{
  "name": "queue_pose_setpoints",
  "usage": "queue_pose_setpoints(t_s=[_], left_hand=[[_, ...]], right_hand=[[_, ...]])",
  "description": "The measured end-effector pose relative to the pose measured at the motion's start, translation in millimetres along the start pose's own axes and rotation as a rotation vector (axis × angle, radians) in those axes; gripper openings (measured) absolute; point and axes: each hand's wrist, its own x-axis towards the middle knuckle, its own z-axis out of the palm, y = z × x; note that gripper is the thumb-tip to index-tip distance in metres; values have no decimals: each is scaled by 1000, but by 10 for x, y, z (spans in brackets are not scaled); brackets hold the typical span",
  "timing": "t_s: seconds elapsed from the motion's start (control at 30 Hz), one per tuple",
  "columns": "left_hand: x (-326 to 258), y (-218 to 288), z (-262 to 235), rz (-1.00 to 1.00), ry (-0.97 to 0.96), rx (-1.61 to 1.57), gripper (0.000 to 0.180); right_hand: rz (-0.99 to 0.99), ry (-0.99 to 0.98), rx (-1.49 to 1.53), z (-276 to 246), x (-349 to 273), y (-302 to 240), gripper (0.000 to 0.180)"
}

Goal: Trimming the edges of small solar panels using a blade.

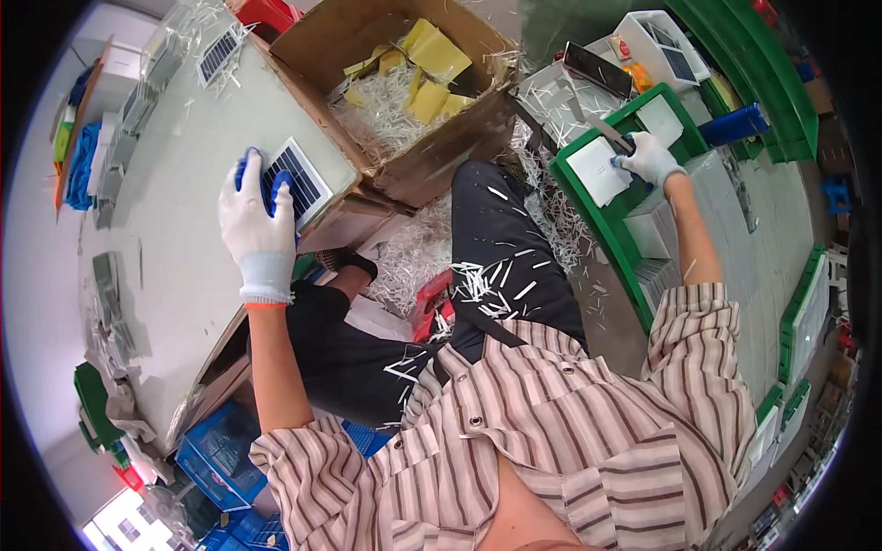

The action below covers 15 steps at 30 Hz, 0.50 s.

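My left hand (255,216), in a white glove with blue-coated fingers, rests at the left side of a small solar panel (299,184) on the table. Its fingers are spread, with one over the panel's dark cells. My right hand (652,159), gloved alike, is closed around the dark handle of a knife-like tool with a long metal blade (602,127). That hand is above a green crate (588,225) holding stacks of white-backed flat pieces (597,172). How its fingers wrap the handle is partly hidden.
Between the tables stands a cardboard box (432,170) with shredded paper and yellow sheets. Another solar panel (220,55) lies farther up the left table (165,239). A blue cylinder (733,124), a phone-like dark object (597,71) and a white bin (657,46) are beyond the crate. Paper shreds litter my lap.
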Motion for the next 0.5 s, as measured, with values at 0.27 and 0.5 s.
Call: queue_pose_setpoints(t_s=[0.27, 0.5], left_hand=[[-91, 515, 89, 74, 59, -233, 36], [17, 692, 143, 0, 151, -218, 30]], right_hand=[[-465, 307, 443, 927, -277, -1734, 23], [-745, -51, 1122, 1405, -97, -2783, 10]])
